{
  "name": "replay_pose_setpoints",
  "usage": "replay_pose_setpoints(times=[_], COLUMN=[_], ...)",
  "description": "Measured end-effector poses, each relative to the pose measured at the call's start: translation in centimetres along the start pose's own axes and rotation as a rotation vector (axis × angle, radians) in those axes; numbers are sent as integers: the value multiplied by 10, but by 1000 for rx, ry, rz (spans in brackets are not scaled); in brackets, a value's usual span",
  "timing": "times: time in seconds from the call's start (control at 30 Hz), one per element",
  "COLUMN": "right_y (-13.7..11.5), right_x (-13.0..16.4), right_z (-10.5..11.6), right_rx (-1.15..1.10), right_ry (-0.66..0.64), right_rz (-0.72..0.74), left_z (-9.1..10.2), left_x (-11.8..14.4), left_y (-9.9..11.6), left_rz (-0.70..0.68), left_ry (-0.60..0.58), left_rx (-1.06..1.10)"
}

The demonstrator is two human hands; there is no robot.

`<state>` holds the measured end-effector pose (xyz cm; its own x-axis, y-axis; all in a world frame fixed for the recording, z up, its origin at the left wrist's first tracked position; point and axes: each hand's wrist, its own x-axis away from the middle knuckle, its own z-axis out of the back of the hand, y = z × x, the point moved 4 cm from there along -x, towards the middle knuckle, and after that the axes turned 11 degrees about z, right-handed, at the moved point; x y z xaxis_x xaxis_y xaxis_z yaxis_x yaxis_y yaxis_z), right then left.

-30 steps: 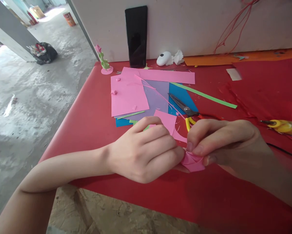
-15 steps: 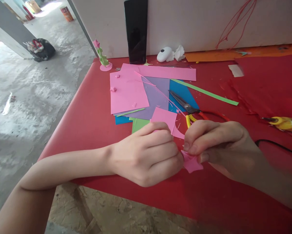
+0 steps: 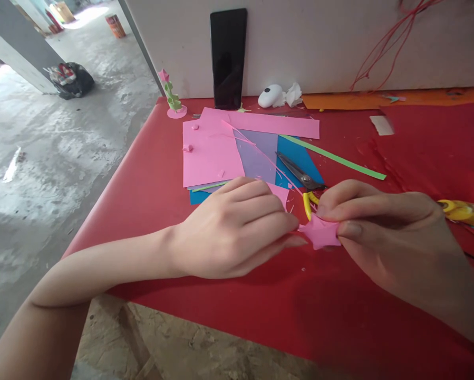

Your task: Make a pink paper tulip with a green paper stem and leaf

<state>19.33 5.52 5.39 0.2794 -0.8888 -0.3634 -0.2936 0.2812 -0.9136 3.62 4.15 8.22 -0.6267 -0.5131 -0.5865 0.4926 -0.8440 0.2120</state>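
A small pink folded paper star (image 3: 320, 234) is held up in front of me, above the red tabletop. My right hand (image 3: 373, 224) pinches its right side between thumb and fingers. From the other side, my left hand (image 3: 231, 232) has its fingers curled, with the star's left point between forefinger and thumb. Just behind the star lie scissors (image 3: 300, 171) with yellow inside the handles, partly hidden by my right hand. Pink paper sheets (image 3: 215, 158) lie beyond my left hand, over a lilac sheet (image 3: 258, 161) and a blue one (image 3: 294, 145).
A green paper strip (image 3: 339, 158) lies right of the sheets. A black phone (image 3: 228, 58) leans on the back wall. Near it stand a paper flower (image 3: 173, 97) and a white egg-shaped object (image 3: 270, 96). A yellow tool (image 3: 464, 210) lies far right; the table's edge (image 3: 114, 163) slopes at left.
Both hands have lifted slightly, and the star has moved up and a little right. It now faces me more fully. My left thumb has come into sight below the forefinger.
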Motion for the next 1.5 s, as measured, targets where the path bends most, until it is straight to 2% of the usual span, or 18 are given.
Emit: replay_pose_setpoints(times=[0.3, 0.47, 0.57, 0.7, 0.83, 0.9, 1.17, 1.5], right_y=[12, 11, 7, -5, -11, -9, 7, 12], right_x=[0, 1, 5, 7, 7, 7, 3, -3], right_z=[-3, -2, 0, 0, -3, -2, -5, 0], right_rx=[-99, -138, -15, 240, 257, 205, -23, 52], right_ry=[-116, -168, -143, -124, -187, -200, -88, -79], right_rz=[-106, -149, -86, 84, 158, 133, -120, -126], left_z=[-2, -1, 0, -2, -1, -1, -6, -14], left_x=[0, 1, 2, 4, 3, 2, 5, 6], left_y=[1, -3, -2, 3, 5, 5, 6, 1], left_rz=[-19, 50, 66, 10, 13, 14, -23, 18], left_ry=[-51, -31, 0, -5, 42, 44, 55, 13], left_rx=[-33, 43, 53, 10, -19, -2, 30, -2])
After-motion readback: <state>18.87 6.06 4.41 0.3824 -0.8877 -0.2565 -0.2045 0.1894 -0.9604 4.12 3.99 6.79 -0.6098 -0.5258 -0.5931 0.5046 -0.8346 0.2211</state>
